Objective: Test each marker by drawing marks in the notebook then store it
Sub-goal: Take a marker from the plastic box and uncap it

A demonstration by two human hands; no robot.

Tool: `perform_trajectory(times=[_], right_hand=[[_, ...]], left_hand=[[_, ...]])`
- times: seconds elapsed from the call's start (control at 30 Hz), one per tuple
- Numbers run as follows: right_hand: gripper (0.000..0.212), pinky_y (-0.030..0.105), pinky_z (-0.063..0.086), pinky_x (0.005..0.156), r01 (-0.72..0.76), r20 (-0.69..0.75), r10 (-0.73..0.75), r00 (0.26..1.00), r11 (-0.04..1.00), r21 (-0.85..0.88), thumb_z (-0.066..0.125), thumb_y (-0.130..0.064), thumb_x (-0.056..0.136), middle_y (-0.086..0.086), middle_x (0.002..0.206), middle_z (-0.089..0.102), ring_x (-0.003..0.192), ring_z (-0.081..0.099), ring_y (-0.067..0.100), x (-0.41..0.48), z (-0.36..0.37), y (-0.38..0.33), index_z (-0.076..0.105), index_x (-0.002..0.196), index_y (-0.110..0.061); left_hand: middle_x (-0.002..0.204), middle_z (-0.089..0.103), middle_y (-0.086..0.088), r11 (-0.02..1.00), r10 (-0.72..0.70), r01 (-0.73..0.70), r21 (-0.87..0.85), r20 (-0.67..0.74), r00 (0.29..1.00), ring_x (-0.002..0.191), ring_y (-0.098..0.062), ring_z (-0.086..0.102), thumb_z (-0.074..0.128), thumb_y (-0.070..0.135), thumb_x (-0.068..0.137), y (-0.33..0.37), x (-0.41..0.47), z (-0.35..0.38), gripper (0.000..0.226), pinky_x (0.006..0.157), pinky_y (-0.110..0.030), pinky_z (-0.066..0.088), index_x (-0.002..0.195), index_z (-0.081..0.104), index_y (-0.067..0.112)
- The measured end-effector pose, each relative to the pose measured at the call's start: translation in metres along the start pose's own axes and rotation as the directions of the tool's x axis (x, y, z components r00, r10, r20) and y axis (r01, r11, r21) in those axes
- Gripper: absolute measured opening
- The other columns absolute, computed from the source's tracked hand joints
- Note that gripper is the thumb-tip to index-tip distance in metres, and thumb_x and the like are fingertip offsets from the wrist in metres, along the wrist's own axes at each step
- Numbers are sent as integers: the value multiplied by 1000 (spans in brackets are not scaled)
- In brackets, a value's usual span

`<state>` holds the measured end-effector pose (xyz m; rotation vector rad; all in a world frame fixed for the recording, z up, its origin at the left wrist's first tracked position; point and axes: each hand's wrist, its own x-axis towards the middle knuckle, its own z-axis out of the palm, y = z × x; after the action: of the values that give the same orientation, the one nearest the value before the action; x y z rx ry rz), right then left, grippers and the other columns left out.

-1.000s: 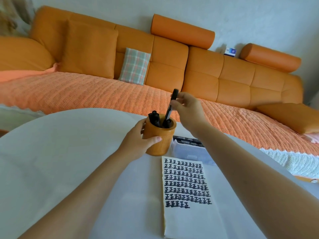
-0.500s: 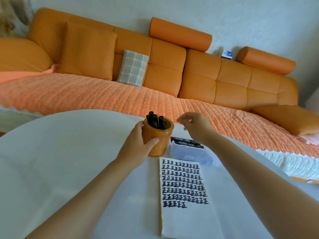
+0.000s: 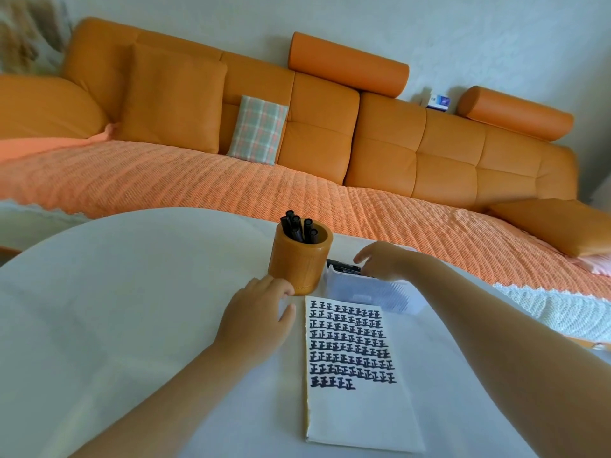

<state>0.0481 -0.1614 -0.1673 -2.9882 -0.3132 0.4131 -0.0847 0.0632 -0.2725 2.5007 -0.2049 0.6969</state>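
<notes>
Right now the move turns on the right hand [image 3: 380, 262] and the black markers [image 3: 342, 266] lying in the clear plastic box [image 3: 370, 294]. They lie directly under and just left of its fingertips. Their long axis runs roughly across the view, left to right, so a pick would likely close across the barrel from above. This hand is far nearer than the left hand [image 3: 258, 319], which sits on the other side of the wooden holder [image 3: 299, 259].

The right hand's fingers reach down over the box's back edge. Whether they already pinch a marker I cannot tell, since the hand hides the contact.

The left hand lies released on the white worktop [image 3: 115, 292], fingers loose, grasping nothing. Its fingertips are at the foot of the holder, touching or just beside it.

The boxed markers show only as a dark strip with pale print, seemingly capped. Several stored markers [image 3: 299, 226] stand upright in the holder, ends above its rim. The notebook [image 3: 357, 414] lies open in front of the box, with rows of dark test marks filling its upper half. I judge the next marker is about to be taken for testing.
</notes>
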Motion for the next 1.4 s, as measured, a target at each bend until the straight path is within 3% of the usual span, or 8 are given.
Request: perform_trajectory(times=[0.4,0.6,0.7,0.87,1.03,1.2,1.3,1.4], right_hand=[[28,40,48,100,50,-111,-64,992,991,-121,61,-23,96,5,126,66,115,59,26,-7,-8,-3,68,122,-17],[10,27,46,53,111,-368,-23,930,969,221,58,-24,95,1,86,67,64,59,14,-60,-15,-9,64,104,-22],[5,27,44,57,220,-395,37,918,780,585,63,-20,92,6,73,66,58,55,14,-94,-5,-9,67,95,-19],[8,30,33,50,247,-257,-47,965,486,838,66,-13,92,9,59,56,51,44,20,-135,26,-3,67,90,-5],[16,30,44,49,180,-120,-225,967,267,947,57,-9,97,24,88,71,55,61,27,-149,47,6,64,111,-6],[28,38,57,61,33,12,-433,901,97,995,42,-8,96,25,113,64,75,67,33,-146,56,8,62,116,-6],[23,41,55,65,41,34,-447,894,157,987,49,-17,94,20,104,61,78,63,33,-143,59,7,63,107,-4],[4,37,52,61,195,-2,-408,913,432,881,59,-12,91,11,93,64,72,62,26,-146,59,4,63,94,-12]], left_hand=[[117,56,10,973,122,-146,178,139,983,106,-13,47,42,44,96,2,1,5,30,88,-26,39,116,59,31],[113,58,11,977,86,-116,177,168,982,102,-11,48,42,43,96,3,5,3,27,84,-25,42,113,61,32],[114,57,13,982,56,-88,169,182,982,102,-9,48,40,43,97,7,8,0,28,85,-23,42,113,60,33],[116,55,14,980,30,-71,184,219,975,105,-9,45,40,42,97,9,5,-2,26,85,-25,42,113,59,34],[117,56,13,983,20,-54,176,191,981,105,-11,48,46,38,96,15,-5,-2,24,85,-28,45,114,60,31],[107,62,11,994,103,-102,-47,22,994,99,-10,54,47,37,95,33,-7,-14,23,73,-26,48,110,62,26],[110,61,13,980,154,-151,-131,9,988,102,-7,54,45,38,94,42,-9,-20,26,76,-28,52,114,59,26],[116,58,14,965,188,-182,-188,11,982,107,-6,54,57,27,93,48,-12,-24,29,80,-28,53,123,53,27]])
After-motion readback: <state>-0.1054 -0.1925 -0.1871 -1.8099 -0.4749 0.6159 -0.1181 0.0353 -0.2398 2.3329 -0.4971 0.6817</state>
